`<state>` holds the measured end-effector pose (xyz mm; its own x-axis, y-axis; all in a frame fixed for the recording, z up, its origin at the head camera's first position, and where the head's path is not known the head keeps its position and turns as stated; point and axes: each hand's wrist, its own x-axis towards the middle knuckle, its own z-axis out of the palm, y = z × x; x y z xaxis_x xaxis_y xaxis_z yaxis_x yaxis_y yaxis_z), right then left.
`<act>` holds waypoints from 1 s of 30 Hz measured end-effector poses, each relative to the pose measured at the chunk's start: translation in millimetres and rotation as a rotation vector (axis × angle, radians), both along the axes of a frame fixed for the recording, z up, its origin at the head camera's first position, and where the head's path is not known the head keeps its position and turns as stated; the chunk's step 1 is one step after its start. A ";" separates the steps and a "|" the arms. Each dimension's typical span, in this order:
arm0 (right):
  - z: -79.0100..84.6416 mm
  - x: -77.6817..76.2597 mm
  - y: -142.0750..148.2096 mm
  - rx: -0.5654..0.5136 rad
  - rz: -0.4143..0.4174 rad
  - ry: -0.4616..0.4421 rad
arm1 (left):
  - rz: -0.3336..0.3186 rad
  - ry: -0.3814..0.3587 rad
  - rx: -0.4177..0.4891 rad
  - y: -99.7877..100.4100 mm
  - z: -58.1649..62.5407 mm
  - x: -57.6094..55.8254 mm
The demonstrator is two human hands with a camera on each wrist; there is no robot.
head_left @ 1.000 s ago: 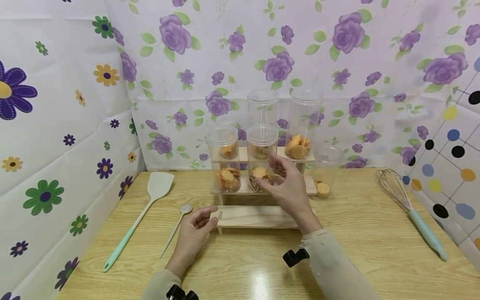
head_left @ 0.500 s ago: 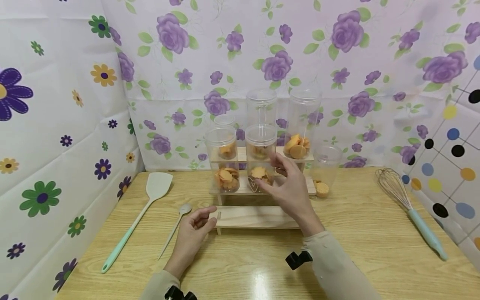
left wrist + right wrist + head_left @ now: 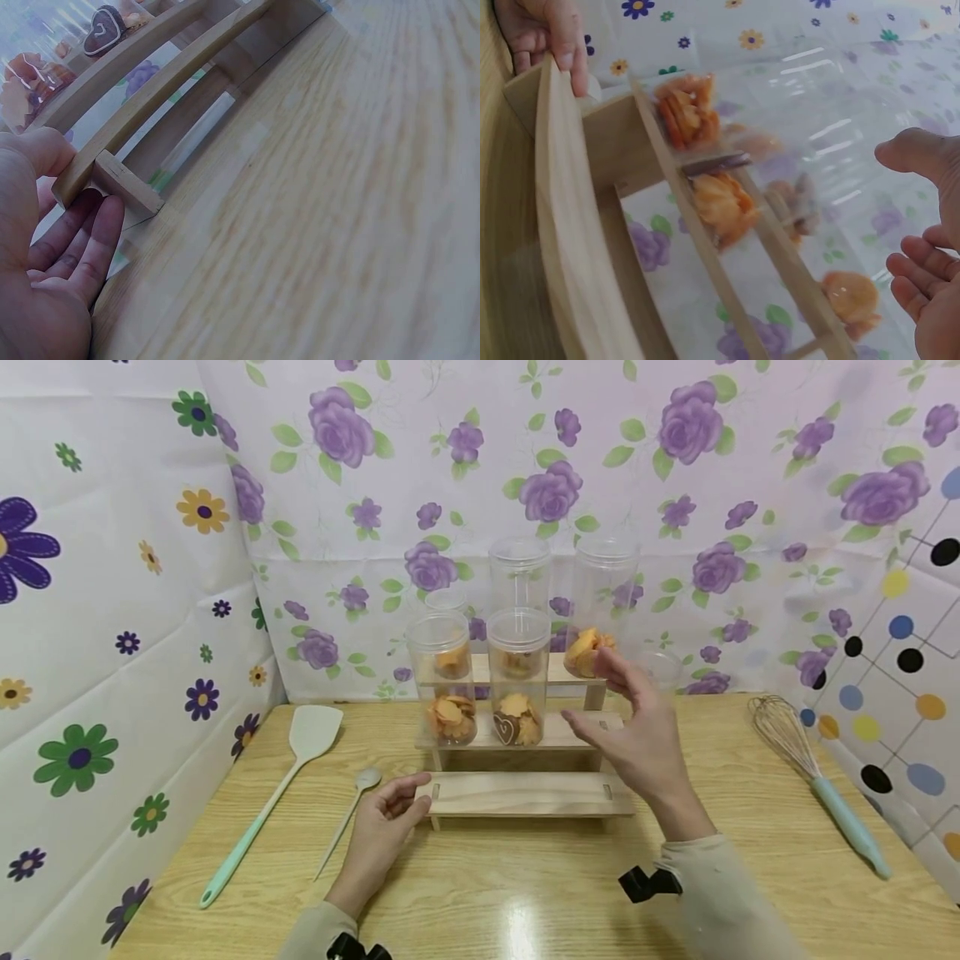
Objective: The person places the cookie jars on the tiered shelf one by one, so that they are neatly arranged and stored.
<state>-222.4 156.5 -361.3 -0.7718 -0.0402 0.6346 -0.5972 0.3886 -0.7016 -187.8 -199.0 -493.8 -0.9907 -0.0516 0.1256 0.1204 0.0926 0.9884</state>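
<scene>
A three-step wooden display stand point(image 3: 517, 793) stands on the table, its bottom step bare. My left hand point(image 3: 386, 831) holds the left end of that step, thumb and fingers around the board's edge in the left wrist view. On the middle step stand a clear jar of orange cookies point(image 3: 452, 718) and a clear jar point(image 3: 519, 718) with a dark heart-shaped cookie. My right hand point(image 3: 641, 739), fingers spread and holding nothing, is right of these jars, over the middle step's right end. Behind its fingertips, a tall jar point(image 3: 588, 647) of orange cookies stands on the top step.
Two other clear jars share the top step, including a tall jar point(image 3: 519, 568). Another jar point(image 3: 662, 668) stands behind my right hand, mostly hidden. A spatula point(image 3: 315, 731) and a small spoon point(image 3: 367, 778) lie left; a whisk point(image 3: 840, 810) lies right. Patterned cloth point(image 3: 360, 527) backs the table.
My right hand has let go of the jar with the heart cookie and moved right, leaving it on the middle step. My left hand stays at the stand's end.
</scene>
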 end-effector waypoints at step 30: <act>-26.3 -29.6 97.7 -0.191 -0.180 -0.095 | 0.000 0.008 -0.004 -0.1 -1.1 0.5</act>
